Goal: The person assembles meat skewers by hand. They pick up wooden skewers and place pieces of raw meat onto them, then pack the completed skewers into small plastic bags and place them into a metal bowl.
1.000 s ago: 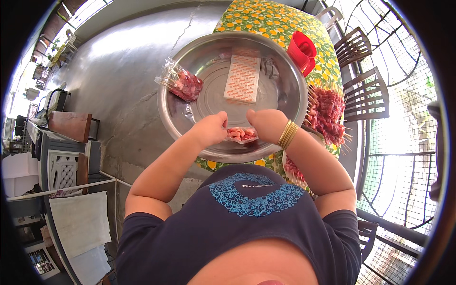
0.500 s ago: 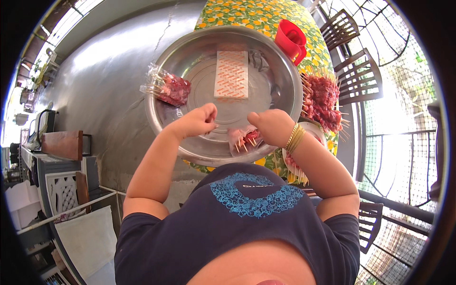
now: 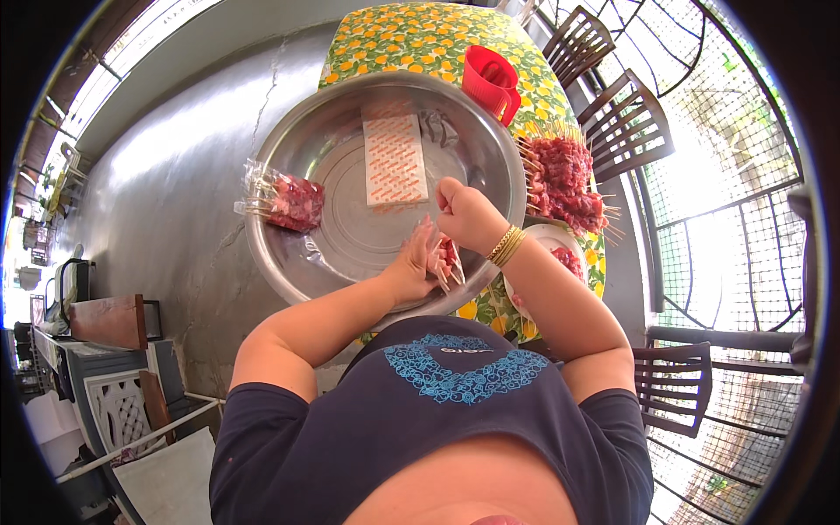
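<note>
A small clear plastic bag of meat skewers (image 3: 449, 259) is tilted over the near side of the wide metal basin (image 3: 282, 114), its stick ends pointing toward me. My left hand (image 3: 413, 265) is against the bag's left side, thumb and fingers curved around it. My right hand (image 3: 473, 217) is closed just above and right of the bag, its fingertips turned away; whatever it pinches is hidden. On the basin's left rim leans another bag of skewers (image 3: 296, 203). A stack of white sheets or bags with orange print (image 3: 394, 157) lies flat inside the basin.
To the right, a pile of raw meat skewers (image 3: 562, 179) lies on the yellow-flowered tablecloth (image 3: 402, 35). A plate (image 3: 547, 234) with more meat is partly behind my right forearm. A red jug (image 3: 490, 80) stands beyond the basin's rim. Slatted chairs (image 3: 626, 122) line the right side.
My left hand has moved right onto the small bag of skewers, which is now lifted and tilted. My right hand has risen above it. The whole view has shifted slightly.
</note>
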### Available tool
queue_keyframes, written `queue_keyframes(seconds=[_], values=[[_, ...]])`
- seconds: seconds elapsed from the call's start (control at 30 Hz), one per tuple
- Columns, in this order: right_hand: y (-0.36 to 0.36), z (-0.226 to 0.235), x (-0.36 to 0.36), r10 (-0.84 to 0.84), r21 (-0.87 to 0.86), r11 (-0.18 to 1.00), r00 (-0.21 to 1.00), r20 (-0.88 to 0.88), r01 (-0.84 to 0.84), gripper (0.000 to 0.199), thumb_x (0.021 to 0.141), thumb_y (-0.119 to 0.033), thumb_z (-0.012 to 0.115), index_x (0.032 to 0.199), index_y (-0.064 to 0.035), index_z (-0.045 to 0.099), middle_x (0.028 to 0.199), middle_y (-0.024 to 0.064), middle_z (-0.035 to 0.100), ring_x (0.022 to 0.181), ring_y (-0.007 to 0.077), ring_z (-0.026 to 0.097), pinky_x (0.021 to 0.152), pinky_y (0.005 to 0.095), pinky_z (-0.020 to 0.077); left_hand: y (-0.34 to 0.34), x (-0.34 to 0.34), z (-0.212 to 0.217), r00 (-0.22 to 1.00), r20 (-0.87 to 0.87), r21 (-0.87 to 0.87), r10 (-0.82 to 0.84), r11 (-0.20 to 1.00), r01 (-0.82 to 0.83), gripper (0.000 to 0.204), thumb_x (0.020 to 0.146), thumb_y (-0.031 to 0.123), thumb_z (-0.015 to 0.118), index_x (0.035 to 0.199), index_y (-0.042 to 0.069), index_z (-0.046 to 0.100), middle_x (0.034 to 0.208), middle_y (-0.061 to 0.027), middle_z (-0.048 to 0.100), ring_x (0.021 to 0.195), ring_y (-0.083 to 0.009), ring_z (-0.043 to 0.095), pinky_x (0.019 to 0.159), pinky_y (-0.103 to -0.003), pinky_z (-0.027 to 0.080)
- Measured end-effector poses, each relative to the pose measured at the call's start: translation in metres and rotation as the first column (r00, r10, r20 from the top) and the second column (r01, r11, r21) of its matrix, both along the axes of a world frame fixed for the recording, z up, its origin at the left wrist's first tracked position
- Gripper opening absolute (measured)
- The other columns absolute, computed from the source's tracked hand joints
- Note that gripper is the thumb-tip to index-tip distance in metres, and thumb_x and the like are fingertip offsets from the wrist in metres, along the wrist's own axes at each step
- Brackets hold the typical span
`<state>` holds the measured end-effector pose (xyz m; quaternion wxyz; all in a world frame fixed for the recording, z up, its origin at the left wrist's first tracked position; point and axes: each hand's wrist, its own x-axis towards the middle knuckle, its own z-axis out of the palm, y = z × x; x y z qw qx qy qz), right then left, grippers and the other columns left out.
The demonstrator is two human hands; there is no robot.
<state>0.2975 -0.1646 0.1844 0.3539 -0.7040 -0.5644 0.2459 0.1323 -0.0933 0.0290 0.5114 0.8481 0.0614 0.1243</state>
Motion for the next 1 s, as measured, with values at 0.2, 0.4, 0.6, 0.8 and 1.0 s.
queue_keyframes(seconds=[0.2, 0.4, 0.6, 0.8, 1.0], values=[[0.014, 0.041, 0.006, -0.058, 0.133, 0.98, 0.85, -0.524, 0.149, 0.017, 0.079, 0.001, 0.062, 0.088, -0.0049, 0.048, 0.07, -0.0009, 0.046, 0.063, 0.0092, 0.042, 0.056, 0.0254, 0.0395, 0.014, 0.019, 0.044, 0.977, 0.08, -0.899, 0.199, 0.437, -0.015, 0.071, 0.079, 0.004, 0.081, 0.137, 0.006, 0.04, 0.108, -0.0031, 0.059, 0.097, -0.0118, 0.059, 0.1, -0.034, 0.047], [0.005, 0.074, 0.055, 0.221, 0.536, 0.775, 0.651, -0.727, 0.335, 0.044, 0.089, -0.013, 0.073, 0.127, -0.0098, 0.05, 0.107, 0.003, 0.061, 0.098, 0.0116, 0.059, 0.085, 0.0291, 0.0472, 0.039, 0.027, 0.15, 0.838, 0.472, -0.447, 0.274, 0.894, -0.04, 0.033, 0.088, -0.005, 0.073, 0.116, 0.004, 0.059, 0.099, 0.0012, 0.065, 0.093, -0.0081, 0.063, 0.09, -0.026, 0.052], [-0.016, 0.017, 0.016, 0.36, 0.425, 0.905, 0.602, -0.713, -0.038, 0.086, 0.074, -0.02, 0.09, 0.145, -0.0077, 0.043, 0.145, 0.0114, 0.053, 0.131, 0.0202, 0.053, 0.109, 0.0397, 0.0427, 0.05, 0.001, 0.198, 0.935, 0.22, -0.498, 0.277, 0.857, -0.137, 0.043, 0.086, -0.004, 0.076, 0.125, 0.005, 0.059, 0.11, -0.0015, 0.069, 0.101, -0.0099, 0.065, 0.09, -0.027, 0.053], [-0.013, 0.013, -0.003, 0.21, 0.263, 0.956, 0.323, -0.923, 0.131, 0.028, 0.089, -0.005, 0.074, 0.115, 0.0005, 0.068, 0.105, 0.0075, 0.074, 0.091, 0.0149, 0.071, 0.083, 0.0284, 0.057, 0.055, -0.014, 0.193, 0.977, 0.088, -0.809, 0.194, 0.586, -0.043, 0.042, 0.088, 0.006, 0.077, 0.127, 0.006, 0.06, 0.108, -0.0021, 0.071, 0.095, -0.0075, 0.066, 0.079, -0.023, 0.053], [-0.017, 0.018, -0.002, 0.085, 0.13, 0.984, 0.328, -0.941, 0.118, 0.021, 0.094, -0.008, 0.07, 0.113, 0.0016, 0.069, 0.105, 0.0094, 0.074, 0.093, 0.0142, 0.071, 0.081, 0.0287, 0.0569, 0.061, -0.022, 0.172, 0.99, 0.059, -0.848, 0.132, 0.53, -0.02, 0.035, 0.092, 0.009, 0.074, 0.124, 0.006, 0.061, 0.11, -0.003, 0.07, 0.097, -0.0099, 0.067, 0.082, -0.024, 0.053]])
